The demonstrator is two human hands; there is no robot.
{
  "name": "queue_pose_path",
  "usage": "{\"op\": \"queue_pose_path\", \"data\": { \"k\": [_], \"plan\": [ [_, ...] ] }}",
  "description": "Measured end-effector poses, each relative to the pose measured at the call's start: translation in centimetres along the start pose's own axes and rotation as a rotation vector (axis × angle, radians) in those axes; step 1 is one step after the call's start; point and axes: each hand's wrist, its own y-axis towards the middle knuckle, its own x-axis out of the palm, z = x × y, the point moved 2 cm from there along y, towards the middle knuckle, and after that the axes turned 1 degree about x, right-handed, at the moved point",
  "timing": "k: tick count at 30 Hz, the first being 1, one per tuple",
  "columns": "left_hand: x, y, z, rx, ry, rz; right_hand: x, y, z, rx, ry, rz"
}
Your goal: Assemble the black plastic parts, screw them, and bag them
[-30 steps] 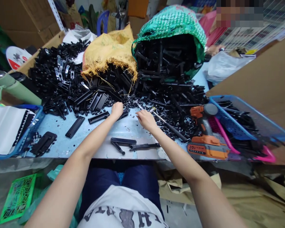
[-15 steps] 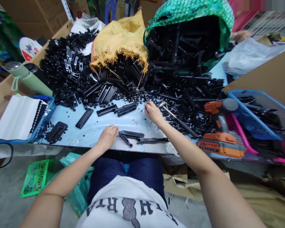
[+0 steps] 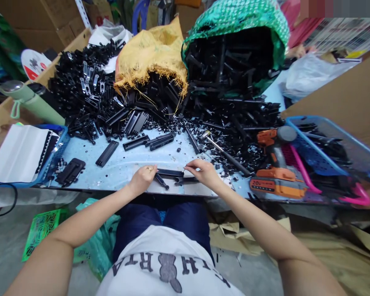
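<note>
Black bar (image 3: pixel 170 173) lies flat near the worktop's (image 3: pixel 115 174) near edge, centre, between both hands; a shorter black link (image 3: pixel 162 181) angles off its left end. Left hand (image 3: pixel 143 180): fingers curled in, fingertips at bar's left end, probably to steady it; can't tell if gripping or just touching. Right hand (image 3: pixel 205 173): thumb and index nearly together at bar's right end, likely for fine control; any small piece between them is too tiny to confirm. Black wrench-shaped part (image 3: pixel 185 180) lies just beside the bar, partly under the right hand. Farther right, hammer (image 3: pixel 230 156) lies on loose parts, then orange drill (image 3: pixel 276 185), both seemingly kept within easy reach. Far side: yellow sack (image 3: pixel 151 53) and green sack (image 3: pixel 237 20), mouths facing near, presumably so parts come out easily.
</note>
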Motion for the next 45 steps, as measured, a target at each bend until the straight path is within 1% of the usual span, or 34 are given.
{"op": "queue_pose_path", "data": {
  "k": [2,6,9,12,15,17,19,21,23,26,29,31,33,35,36,38,40,41,42,45],
  "plan": [
    [1.0,-0.7,-0.2,0.082,0.015,0.091,0.2,-0.4,-0.3,-0.033,-0.013,-0.018],
    [2.2,-1.1,-0.6,0.137,0.044,0.155,0.4,-0.7,-0.8,-0.118,-0.109,-0.044],
    [2.3,-1.1,-0.6,0.133,0.08,0.202,0.6,-0.8,-0.8,-0.171,-0.174,0.013],
    [1.9,-1.2,-0.4,0.104,0.105,0.195,1.3,-1.2,-0.5,-0.215,-0.209,0.067],
    [1.0,-1.0,0.2,0.034,0.118,0.155,2.5,-2.0,0.0,-0.315,-0.234,0.051],
    [0.6,-0.4,1.0,0.032,0.087,0.109,3.0,-2.6,0.5,-0.334,-0.223,0.042],
    [0.6,0.5,2.3,0.127,0.034,0.026,3.0,-3.4,1.1,-0.321,-0.219,0.0],
    [1.1,1.5,3.5,0.227,0.003,-0.084,2.7,-4.1,1.8,-0.324,-0.282,-0.092],
    [1.7,2.5,4.2,0.243,0.009,-0.188,2.1,-4.6,2.6,-0.314,-0.414,-0.169],
    [2.1,3.6,4.0,0.222,0.025,-0.261,1.3,-4.7,3.6,-0.232,-0.597,-0.184],
    [1.5,4.0,3.2,0.257,-0.037,-0.303,0.9,-4.2,4.0,-0.185,-0.621,-0.177],
    [0.8,4.1,2.6,0.2,-0.118,-0.367,0.8,-3.8,3.7,-0.193,-0.553,-0.191],
    [0.1,4.1,2.3,0.099,-0.192,-0.427,0.6,-3.5,3.1,-0.213,-0.439,-0.233],
    [-0.2,4.1,2.3,-0.025,-0.207,-0.438,0.4,-3.3,2.2,-0.211,-0.366,-0.282],
    [-0.3,4.1,2.5,-0.095,-0.188,-0.432,0.3,-3.2,1.6,-0.187,-0.374,-0.302],
    [-0.4,4.1,2.8,-0.241,-0.125,-0.414,0.1,-2.8,0.3,-0.096,-0.47,-0.319],
    [-0.4,4.0,3.1,-0.327,-0.088,-0.408,0.1,-2.1,-1.3,-0.034,-0.567,-0.302],
    [-0.4,4.0,3.3,-0.338,-0.086,-0.405,0.2,-1.7,-2.1,-0.055,-0.588,-0.294],
    [-0.5,3.9,3.5,-0.342,-0.089,-0.398,0.4,-1.3,-2.8,-0.108,-0.591,-0.295],
    [-0.9,3.8,3.8,-0.319,-0.09,-0.384,1.3,-0.3,-4.2,-0.314,-0.544,-0.362]
  ]
}}
